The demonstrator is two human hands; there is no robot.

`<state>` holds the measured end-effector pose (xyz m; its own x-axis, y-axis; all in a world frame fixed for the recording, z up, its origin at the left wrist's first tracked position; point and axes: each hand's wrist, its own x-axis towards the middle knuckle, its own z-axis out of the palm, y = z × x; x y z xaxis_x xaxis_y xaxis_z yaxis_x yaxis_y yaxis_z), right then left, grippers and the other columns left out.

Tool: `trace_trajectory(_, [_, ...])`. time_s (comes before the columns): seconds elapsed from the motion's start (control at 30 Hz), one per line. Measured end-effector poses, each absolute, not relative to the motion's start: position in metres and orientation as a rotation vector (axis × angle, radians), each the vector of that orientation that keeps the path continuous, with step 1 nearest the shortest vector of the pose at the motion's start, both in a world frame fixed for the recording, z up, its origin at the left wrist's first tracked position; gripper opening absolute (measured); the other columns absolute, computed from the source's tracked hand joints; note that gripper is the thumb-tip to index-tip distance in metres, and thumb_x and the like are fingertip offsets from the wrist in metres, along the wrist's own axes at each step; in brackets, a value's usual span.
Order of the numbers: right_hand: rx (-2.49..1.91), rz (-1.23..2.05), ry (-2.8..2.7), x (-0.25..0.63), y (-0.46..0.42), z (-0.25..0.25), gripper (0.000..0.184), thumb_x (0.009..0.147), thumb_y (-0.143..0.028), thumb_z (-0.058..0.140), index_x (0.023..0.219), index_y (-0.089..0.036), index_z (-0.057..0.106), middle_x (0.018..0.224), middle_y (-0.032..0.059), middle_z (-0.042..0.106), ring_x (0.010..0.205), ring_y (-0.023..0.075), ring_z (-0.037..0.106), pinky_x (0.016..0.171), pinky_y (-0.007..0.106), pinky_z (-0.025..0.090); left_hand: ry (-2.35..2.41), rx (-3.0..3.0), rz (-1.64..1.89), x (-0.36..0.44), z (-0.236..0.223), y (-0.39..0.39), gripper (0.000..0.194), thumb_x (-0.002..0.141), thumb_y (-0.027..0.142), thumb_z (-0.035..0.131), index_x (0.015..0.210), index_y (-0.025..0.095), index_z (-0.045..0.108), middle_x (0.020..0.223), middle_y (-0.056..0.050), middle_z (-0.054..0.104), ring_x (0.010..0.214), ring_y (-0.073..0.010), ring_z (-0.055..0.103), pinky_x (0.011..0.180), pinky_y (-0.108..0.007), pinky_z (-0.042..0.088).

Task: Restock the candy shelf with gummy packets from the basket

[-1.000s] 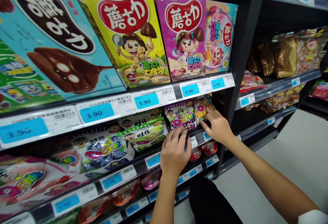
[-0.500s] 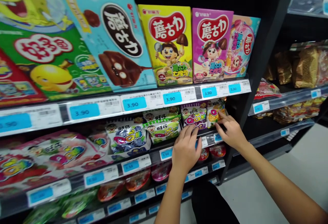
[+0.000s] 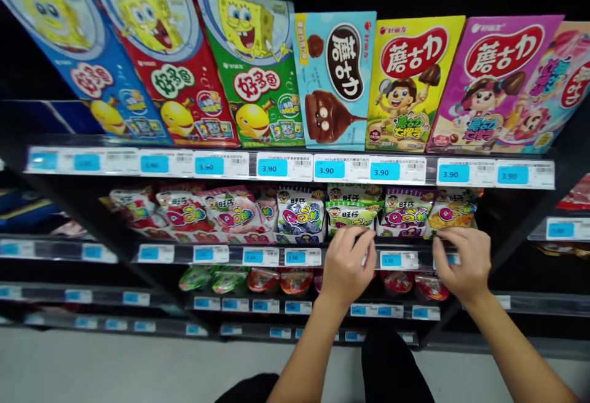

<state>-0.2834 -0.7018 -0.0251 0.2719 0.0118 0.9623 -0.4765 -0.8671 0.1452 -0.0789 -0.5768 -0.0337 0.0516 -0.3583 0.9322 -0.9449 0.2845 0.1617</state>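
Note:
My left hand (image 3: 346, 268) is at the front rail (image 3: 276, 256) of the second shelf, fingers bent together over its edge just below a green candy bag (image 3: 353, 215) and a purple candy bag (image 3: 405, 212). My right hand (image 3: 460, 263) is further right on the same rail, its fingertips pinched at the bottom edge of an orange candy bag (image 3: 454, 212). Whether the bag is lifted I cannot tell. Both forearms reach up from the bottom of the view.
More candy bags, blue (image 3: 299, 215) and pink (image 3: 230, 212), fill the shelf to the left. Above stand tall snack boxes: light blue (image 3: 334, 77), yellow (image 3: 410, 83), purple (image 3: 488, 83), green (image 3: 255, 65). Jelly cups (image 3: 276, 280) sit one shelf lower. Grey floor (image 3: 138, 366) lies below.
The view has swung left and squared up to the shelf. My left fingers have curled onto the rail; my right hand has slid down from the orange bag's face to its bottom edge.

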Motion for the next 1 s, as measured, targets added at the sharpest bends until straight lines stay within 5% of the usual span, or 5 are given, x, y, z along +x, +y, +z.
trace_trajectory(0.43, [2.405, 1.353, -0.55, -0.235, -0.703, -0.034, 0.01, 0.096, -0.024, 0.059, 0.099, -0.019, 0.066, 0.09, 0.0069, 0.068, 0.086, 0.0264, 0.058, 0.081, 0.043, 0.043, -1.681, 1.59, 0.771, -0.059, -0.046, -0.56, 0.046, 0.092, 0.014, 0.055, 0.137, 0.008, 0.048, 0.126, -0.018, 0.06, 0.118, -0.0316, 0.051, 0.102, -0.047, 0.049])
trace_trajectory(1.0, [2.444, 1.336, -0.463, -0.238, -0.7, -0.035, 0.013, 0.099, -0.02, 0.052, 0.091, -0.017, 0.062, 0.088, 0.0064, 0.067, 0.082, 0.0233, 0.055, 0.078, 0.041, 0.036, -1.522, 1.567, 0.825, -0.064, -0.043, -0.582, 0.019, 0.092, 0.014, 0.057, 0.11, 0.008, 0.058, 0.1, -0.016, 0.06, 0.098, -0.0302, 0.05, 0.087, -0.048, 0.048])
